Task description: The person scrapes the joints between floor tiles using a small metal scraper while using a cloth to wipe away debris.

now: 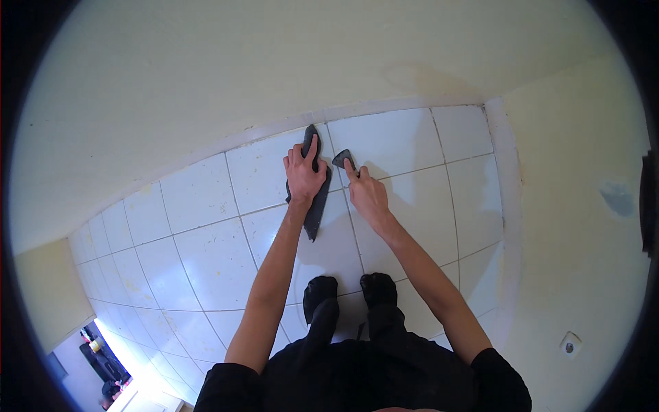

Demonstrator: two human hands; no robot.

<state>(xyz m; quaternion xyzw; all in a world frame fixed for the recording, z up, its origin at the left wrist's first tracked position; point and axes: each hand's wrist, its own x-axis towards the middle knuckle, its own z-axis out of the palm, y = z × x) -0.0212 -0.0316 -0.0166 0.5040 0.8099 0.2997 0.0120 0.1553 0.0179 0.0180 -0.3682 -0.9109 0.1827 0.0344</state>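
Note:
My left hand presses a dark grey cloth onto the white tiled floor, its fingers closed on the bunched part. One end of the cloth reaches the foot of the wall; the other trails back toward my feet. Just to the right, my right hand grips a small scraper with a dark, flared blade. The index finger lies along the blade, which rests flat on or very close to a tile near a grout line. Its handle is mostly hidden in my palm.
Pale walls rise ahead and on the right, meeting at a corner. Specks and smudges dot the floor tiles to the left. My dark-covered feet stand close behind my hands. A doorway lies at the lower left, with a socket on the right wall.

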